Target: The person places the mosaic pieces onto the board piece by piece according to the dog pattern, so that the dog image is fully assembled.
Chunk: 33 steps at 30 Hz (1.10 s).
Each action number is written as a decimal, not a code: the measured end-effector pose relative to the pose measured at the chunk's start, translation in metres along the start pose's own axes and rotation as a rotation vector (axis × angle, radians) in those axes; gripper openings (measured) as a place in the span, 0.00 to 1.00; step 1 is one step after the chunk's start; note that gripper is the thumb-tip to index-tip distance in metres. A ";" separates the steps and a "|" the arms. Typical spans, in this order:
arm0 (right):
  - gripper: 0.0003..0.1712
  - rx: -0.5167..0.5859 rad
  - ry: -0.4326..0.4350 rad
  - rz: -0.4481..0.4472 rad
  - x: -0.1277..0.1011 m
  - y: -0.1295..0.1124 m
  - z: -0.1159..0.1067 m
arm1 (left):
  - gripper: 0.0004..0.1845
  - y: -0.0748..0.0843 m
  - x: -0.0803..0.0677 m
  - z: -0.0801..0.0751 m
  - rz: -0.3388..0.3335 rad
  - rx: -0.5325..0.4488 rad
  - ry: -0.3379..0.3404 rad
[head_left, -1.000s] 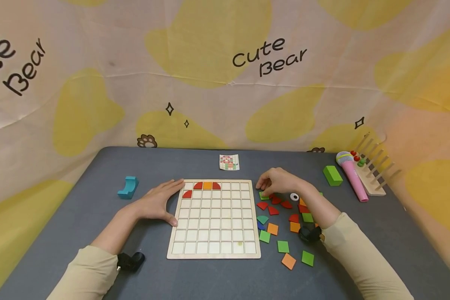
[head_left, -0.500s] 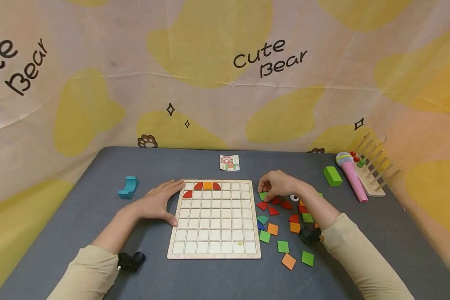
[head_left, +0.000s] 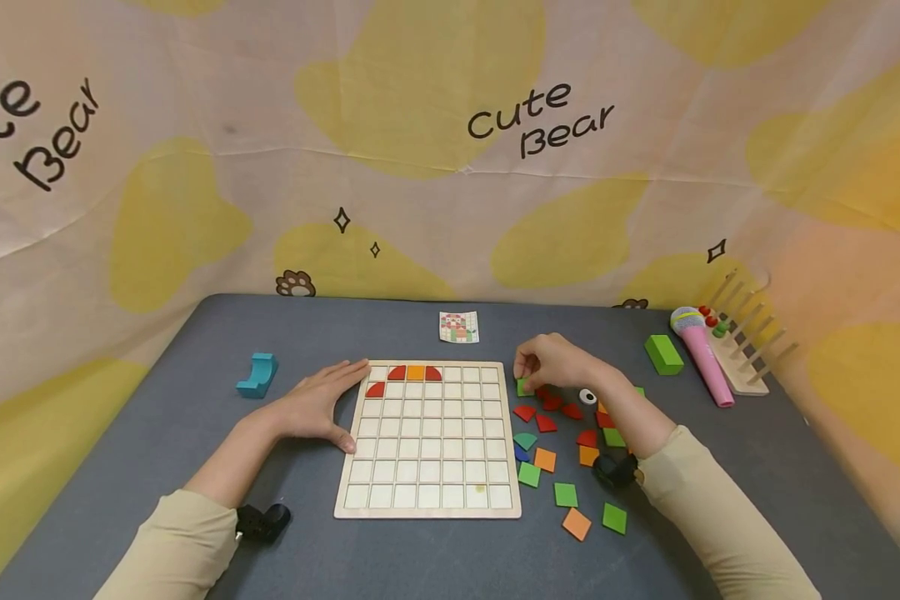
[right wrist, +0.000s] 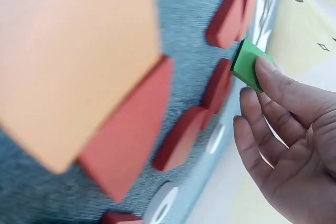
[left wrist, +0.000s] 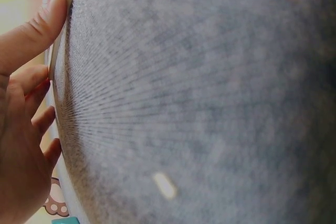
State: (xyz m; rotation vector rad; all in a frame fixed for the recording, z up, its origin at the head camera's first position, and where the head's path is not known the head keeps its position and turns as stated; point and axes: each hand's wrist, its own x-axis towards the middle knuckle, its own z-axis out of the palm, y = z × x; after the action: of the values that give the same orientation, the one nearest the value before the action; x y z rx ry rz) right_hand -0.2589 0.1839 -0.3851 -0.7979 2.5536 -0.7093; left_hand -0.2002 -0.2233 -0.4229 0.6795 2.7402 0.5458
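Left grip [head_left: 311, 407] spread, thumb [left wrist: 51, 11] apart; right grip [head_left: 558, 361] pinching; 2 forearms [head_left: 228, 462] angled inward.

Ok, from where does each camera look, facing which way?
Head: on the head, facing forward and down at the board; left hand, right hand, sleeves show.
Left wrist: on that wrist, facing the table; left hand shows.
Right wrist: on that wrist, facing red pieces; right hand shows.
Shared by head and right wrist: green tile.

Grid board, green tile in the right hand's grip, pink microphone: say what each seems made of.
Grid board: probably wood, matte, from its pale tan rim. Green tile: painted wood or plastic, hard to tell; its face is smooth, evenly coloured, with no visible grain. Pink microphone: likely plastic, smooth, judging by its rounded pink handle.
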 end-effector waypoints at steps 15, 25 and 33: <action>0.05 0.048 0.119 -0.079 0.019 -0.040 0.010 | 0.69 0.001 0.000 0.001 -0.013 0.009 0.000; 0.05 0.074 0.129 -0.155 0.039 -0.066 0.028 | 0.68 0.002 0.000 0.001 -0.020 0.000 -0.004; 0.06 0.102 0.090 -0.209 0.053 -0.085 0.042 | 0.68 0.001 0.000 0.001 -0.021 -0.004 -0.005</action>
State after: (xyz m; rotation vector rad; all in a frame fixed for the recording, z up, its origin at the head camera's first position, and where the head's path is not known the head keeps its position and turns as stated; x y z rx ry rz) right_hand -0.2446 0.0765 -0.3815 -1.0295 2.5122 -0.9515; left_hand -0.1998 -0.2219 -0.4233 0.6495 2.7375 0.5432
